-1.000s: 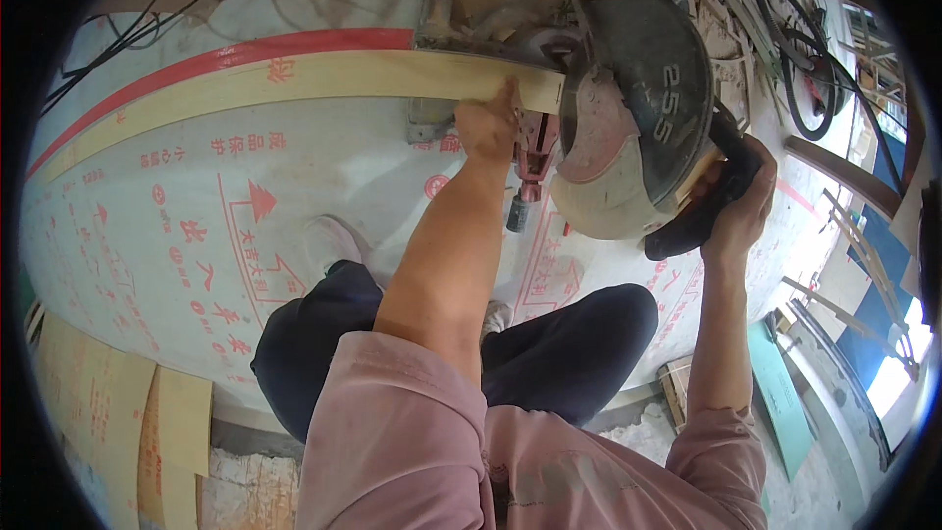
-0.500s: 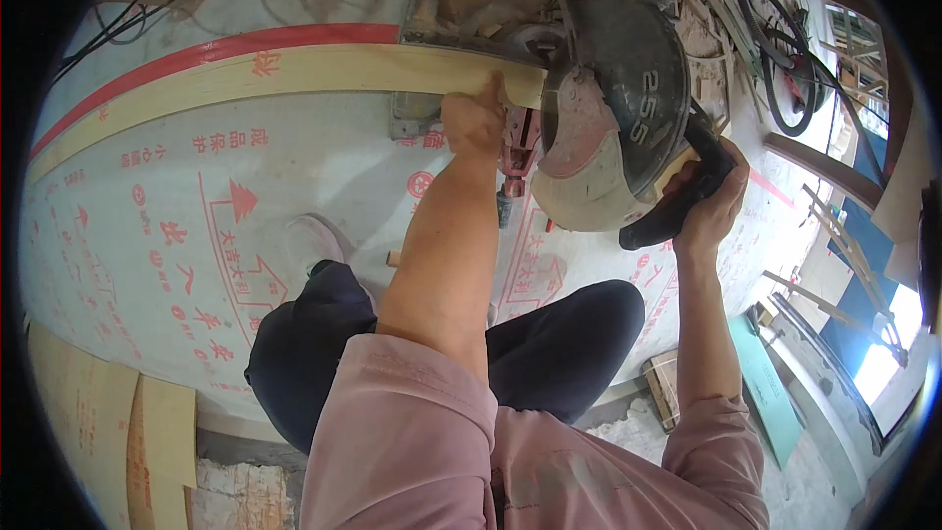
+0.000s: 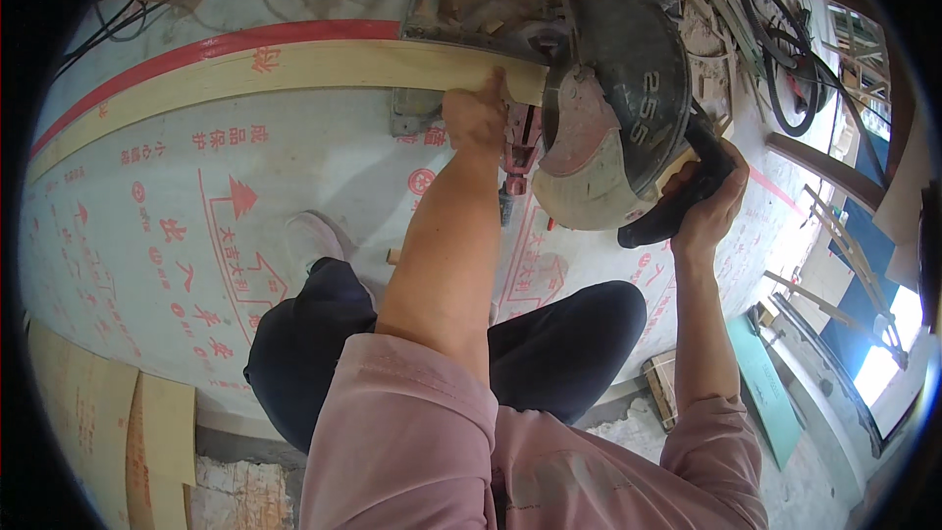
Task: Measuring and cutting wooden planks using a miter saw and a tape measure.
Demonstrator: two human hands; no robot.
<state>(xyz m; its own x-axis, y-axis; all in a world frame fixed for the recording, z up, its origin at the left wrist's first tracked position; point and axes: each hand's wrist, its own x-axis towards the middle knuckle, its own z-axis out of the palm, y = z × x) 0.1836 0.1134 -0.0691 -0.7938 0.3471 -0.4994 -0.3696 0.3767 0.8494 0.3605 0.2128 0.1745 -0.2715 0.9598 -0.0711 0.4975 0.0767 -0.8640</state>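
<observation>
A long pale wooden board [image 3: 324,67] runs from the far left to the miter saw [image 3: 638,88], its right end at the saw's guard. My left hand [image 3: 474,116] grips the board just left of the guard, one finger stretched over its top face. My right hand [image 3: 708,198] is wrapped round the saw's black handle [image 3: 677,208]. The dark round housing and the pale, dusty lower guard [image 3: 584,172] hide the blade, so I cannot tell whether it touches the wood. Below the guard juts a red metal part [image 3: 518,162] of the saw.
Printed protective sheeting [image 3: 177,206] covers the floor. Sawdust and offcuts [image 3: 711,49] lie behind and right of the saw. Black cables [image 3: 118,20] hang at the far left. A bicycle wheel [image 3: 780,59] stands at the far right. Flat panels [image 3: 83,402] lie at the near left.
</observation>
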